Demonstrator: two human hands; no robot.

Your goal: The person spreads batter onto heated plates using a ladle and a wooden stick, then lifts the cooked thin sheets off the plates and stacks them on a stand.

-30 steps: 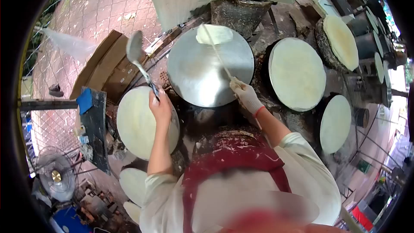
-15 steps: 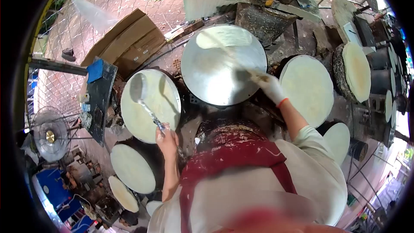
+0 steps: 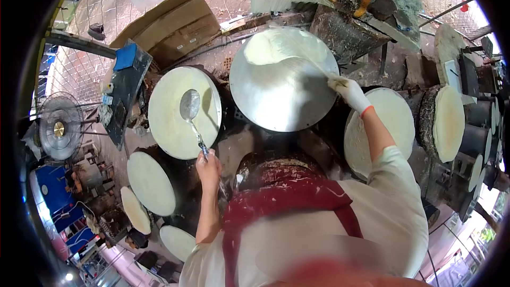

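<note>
Bottom centre of the frame: red apron streaked with white, worn over a pale long-sleeved shirt.

Left hand, bare, lower centre-left, fingers curled shut round the handle end of a metal ladle. Ladle bowl sits over the batter-coated round griddle at centre-left, near that disc's upper right part; whether it touches the surface cannot be told. Griddle rim nearly meets the big plate's edge on its right, with a dark narrow gap between.

Right hand, in a white glove with a red cuff, centre-right, closed round a thin spreader stick, blurred, that runs up-left across the large bare metal griddle at upper centre. Patch of white batter lies on that plate's upper part, reaching its far rim; the lower half is bare shiny metal.

Right of the glove, another coated disc, partly under the forearm. More coated discs along the right edge and lower left, packed close.

Upper left: flattened cardboard on tiled ground. Left edge: electric fan.
</note>
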